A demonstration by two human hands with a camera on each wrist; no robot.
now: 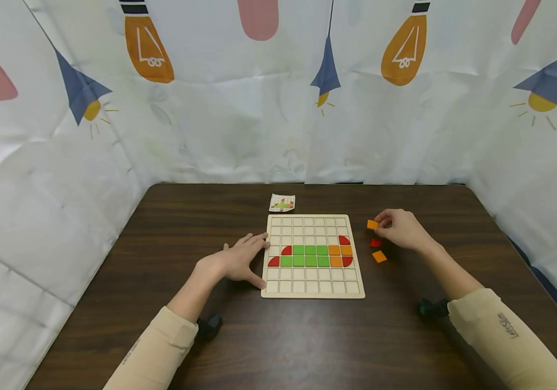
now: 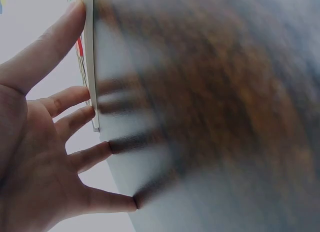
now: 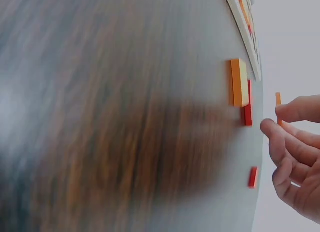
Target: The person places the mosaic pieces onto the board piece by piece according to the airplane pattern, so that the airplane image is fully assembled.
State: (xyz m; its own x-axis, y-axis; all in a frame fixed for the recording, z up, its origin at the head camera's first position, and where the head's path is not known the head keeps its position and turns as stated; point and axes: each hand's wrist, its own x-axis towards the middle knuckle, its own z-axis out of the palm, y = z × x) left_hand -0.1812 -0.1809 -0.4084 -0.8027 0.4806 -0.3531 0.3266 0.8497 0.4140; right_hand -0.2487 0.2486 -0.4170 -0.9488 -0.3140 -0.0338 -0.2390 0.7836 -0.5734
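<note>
A pale wooden grid board lies on the table, with rows of green squares, orange squares and red rounded pieces in its middle. At its left side my left hand is spread, thumb and fingertips touching the board's edge. My right hand pinches an orange square tile between thumb and finger, right of the board. Below that hand lie a red piece and another orange tile. The right wrist view also shows a separate red piece.
Behind the board lies a small picture card with a coloured grid pattern. The dark wooden table ends at a white patterned curtain at the back and sides.
</note>
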